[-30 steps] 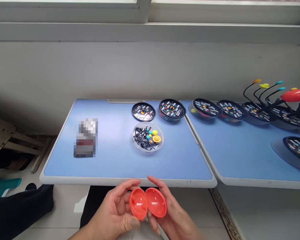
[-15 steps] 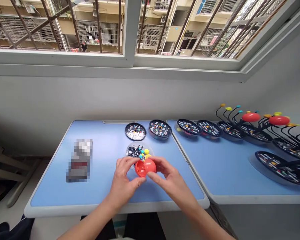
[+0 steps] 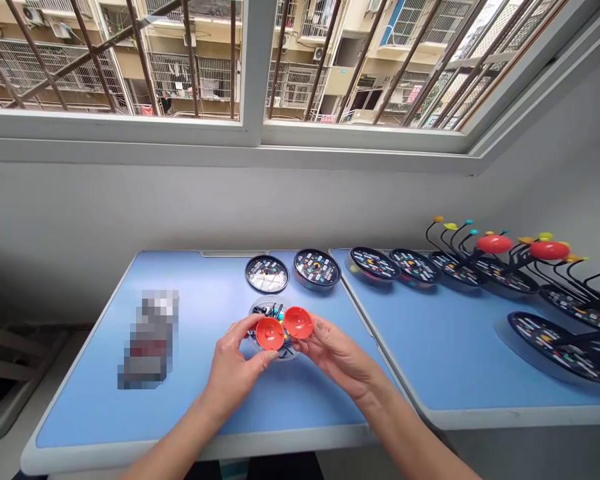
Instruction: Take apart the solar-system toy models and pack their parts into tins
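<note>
My left hand [image 3: 240, 357] grips one red hollow half-ball [image 3: 270, 333] between thumb and fingers, its open side facing me. A second red half-ball [image 3: 299, 323] is in my right hand [image 3: 335, 350], also with its hollow inside toward me. The two halves are side by side, their rims close together. Just behind and below them, a clear round tub [image 3: 253, 308] holds black rods and small coloured balls, partly hidden by the halves and my fingers.
Behind the tub lie a black printed disc [image 3: 267, 274] and a round black-topped container [image 3: 317, 268]. More such containers [image 3: 375, 263] line the right table, several bearing assembled planet models with red balls [image 3: 550, 251]. A blurred-out packet [image 3: 150, 340] lies at left.
The two red halves have come apart and turned so both hollow sides face me. My right hand has rotated palm-up. The view has shifted slightly.
</note>
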Motion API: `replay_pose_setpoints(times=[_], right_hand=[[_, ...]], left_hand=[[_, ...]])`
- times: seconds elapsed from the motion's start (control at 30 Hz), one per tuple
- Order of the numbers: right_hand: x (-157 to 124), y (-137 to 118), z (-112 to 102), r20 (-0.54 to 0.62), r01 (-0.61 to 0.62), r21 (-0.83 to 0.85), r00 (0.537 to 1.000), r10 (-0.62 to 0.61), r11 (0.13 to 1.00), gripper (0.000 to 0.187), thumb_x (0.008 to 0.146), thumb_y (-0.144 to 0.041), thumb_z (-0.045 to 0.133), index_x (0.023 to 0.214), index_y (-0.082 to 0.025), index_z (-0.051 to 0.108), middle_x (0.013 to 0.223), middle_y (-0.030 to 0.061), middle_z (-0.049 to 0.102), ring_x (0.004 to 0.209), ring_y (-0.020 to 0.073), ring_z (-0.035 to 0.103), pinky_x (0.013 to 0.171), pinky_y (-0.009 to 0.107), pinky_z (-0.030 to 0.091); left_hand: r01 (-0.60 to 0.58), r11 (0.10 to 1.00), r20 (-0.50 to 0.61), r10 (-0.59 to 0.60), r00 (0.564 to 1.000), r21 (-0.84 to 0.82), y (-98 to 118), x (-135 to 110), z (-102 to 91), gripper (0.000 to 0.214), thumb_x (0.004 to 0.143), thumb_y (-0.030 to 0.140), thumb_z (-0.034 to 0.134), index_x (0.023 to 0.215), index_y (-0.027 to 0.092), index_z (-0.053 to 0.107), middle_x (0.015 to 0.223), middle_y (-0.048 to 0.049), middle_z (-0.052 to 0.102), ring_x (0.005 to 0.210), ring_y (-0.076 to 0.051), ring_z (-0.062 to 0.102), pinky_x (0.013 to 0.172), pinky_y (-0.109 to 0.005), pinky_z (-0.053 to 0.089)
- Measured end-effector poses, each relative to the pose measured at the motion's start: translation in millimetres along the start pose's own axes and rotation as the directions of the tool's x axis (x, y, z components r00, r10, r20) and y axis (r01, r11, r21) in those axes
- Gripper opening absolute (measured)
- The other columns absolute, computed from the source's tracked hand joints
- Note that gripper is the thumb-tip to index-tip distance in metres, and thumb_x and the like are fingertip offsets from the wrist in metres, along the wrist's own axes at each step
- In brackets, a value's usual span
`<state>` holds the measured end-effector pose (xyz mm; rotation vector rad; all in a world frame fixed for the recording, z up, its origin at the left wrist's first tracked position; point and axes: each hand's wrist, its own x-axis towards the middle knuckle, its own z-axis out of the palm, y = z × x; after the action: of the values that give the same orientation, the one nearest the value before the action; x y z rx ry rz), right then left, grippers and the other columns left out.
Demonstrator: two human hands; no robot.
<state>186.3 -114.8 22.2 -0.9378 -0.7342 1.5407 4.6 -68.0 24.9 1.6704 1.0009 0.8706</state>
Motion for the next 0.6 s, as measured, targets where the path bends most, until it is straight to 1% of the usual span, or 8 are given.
replay_pose_setpoints(times=[0.1, 0.2, 0.3, 0.4, 0.47, 0.5, 0.53, 0.6], right_hand=[[-1, 2, 1, 0.007, -0.02, 0.053, 1.0, 0.02, 0.998, 0.021, 0.078, -0.038, 0.065, 0.089, -0.02, 0.065, 0.089, 0.0027, 0.06, 0.078, 0.0126, 0.053, 0.071, 0.025, 0.044], [-3, 1, 3, 0.025, -0.022, 0.046, 0.999, 0.021, 0.999, 0.022, 0.078, -0.038, 0.064, 0.091, -0.02, 0.065, 0.091, 0.0033, 0.059, 0.079, 0.0124, 0.052, 0.071, 0.025, 0.044], [-6, -1, 3, 0.007, -0.004, -0.022, 1.0, 0.004, 1.0, 0.028, 0.078, -0.04, 0.064, 0.098, -0.02, 0.063, 0.098, 0.0048, 0.059, 0.083, 0.0134, 0.053, 0.074, 0.026, 0.043], [-5, -3, 1, -0.054, 0.037, -0.183, 0.997, -0.047, 0.982, 0.034, 0.078, -0.042, 0.063, 0.104, -0.021, 0.059, 0.098, 0.0046, 0.061, 0.081, 0.0137, 0.054, 0.076, 0.028, 0.043], [-2, -3, -2, -0.098, 0.073, -0.35, 0.989, -0.114, 0.934, 0.032, 0.079, -0.041, 0.061, 0.103, -0.02, 0.057, 0.098, 0.005, 0.062, 0.084, 0.015, 0.055, 0.078, 0.029, 0.043], [0, -3, -4, -0.116, 0.088, -0.445, 0.981, -0.154, 0.891, 0.031, 0.079, -0.041, 0.061, 0.101, -0.02, 0.057, 0.099, 0.0056, 0.062, 0.086, 0.0161, 0.055, 0.078, 0.03, 0.043], [2, -3, -5, -0.132, 0.095, -0.543, 0.972, -0.196, 0.835, 0.03, 0.079, -0.039, 0.061, 0.101, -0.019, 0.057, 0.1, 0.006, 0.062, 0.087, 0.0172, 0.055, 0.078, 0.031, 0.044], [7, -2, -8, -0.146, 0.088, -0.72, 0.95, -0.274, 0.688, 0.03, 0.078, -0.037, 0.06, 0.102, -0.019, 0.058, 0.099, 0.0058, 0.063, 0.085, 0.0185, 0.055, 0.076, 0.032, 0.044]], left_hand=[[0.007, 0.998, 0.037, -0.005, 0.999, -0.059, 6, -1, 0.1, 0.039, 0.067, 0.019, 0.066, 0.106, 0.021, 0.06, 0.099, -0.0026, 0.069, 0.088, -0.019, 0.062, 0.083, -0.034, 0.049], [0.009, 0.996, 0.049, -0.005, 0.999, -0.086, 7, -3, 0.5, 0.04, 0.067, 0.018, 0.066, 0.107, 0.02, 0.059, 0.101, -0.0029, 0.069, 0.087, -0.018, 0.063, 0.083, -0.033, 0.05], [-0.019, 0.999, 0.02, 0.02, 1.0, -0.031, 3, -2, 0.6, 0.04, 0.068, 0.018, 0.066, 0.107, 0.02, 0.059, 0.102, -0.0037, 0.068, 0.089, -0.019, 0.061, 0.084, -0.035, 0.049], [-0.093, 0.991, -0.029, 0.096, 0.995, 0.095, -4, 4, 0.3, 0.04, 0.067, 0.018, 0.067, 0.106, 0.021, 0.061, 0.102, -0.0049, 0.066, 0.095, -0.022, 0.058, 0.085, -0.04, 0.048], [-0.134, 0.973, -0.041, 0.144, 0.989, 0.188, -9, 10, 0.5, 0.04, 0.065, 0.019, 0.07, 0.104, 0.022, 0.063, 0.104, -0.0062, 0.065, 0.099, -0.025, 0.054, 0.088, -0.043, 0.046], [-0.137, 0.963, -0.038, 0.149, 0.988, 0.232, -11, 14, 0.9, 0.04, 0.064, 0.019, 0.07, 0.104, 0.022, 0.064, 0.105, -0.0073, 0.063, 0.101, -0.026, 0.053, 0.089, -0.044, 0.045], [-0.129, 0.953, -0.032, 0.142, 0.989, 0.273, -13, 17, 1.4, 0.041, 0.064, 0.02, 0.071, 0.104, 0.021, 0.065, 0.106, -0.0085, 0.062, 0.102, -0.027, 0.052, 0.09, -0.045, 0.044], [-0.101, 0.935, -0.006, 0.109, 0.994, 0.34, -17, 23, 3.0, 0.043, 0.064, 0.021, 0.071, 0.106, 0.02, 0.065, 0.107, -0.0102, 0.059, 0.102, -0.027, 0.051, 0.09, -0.045, 0.043]])
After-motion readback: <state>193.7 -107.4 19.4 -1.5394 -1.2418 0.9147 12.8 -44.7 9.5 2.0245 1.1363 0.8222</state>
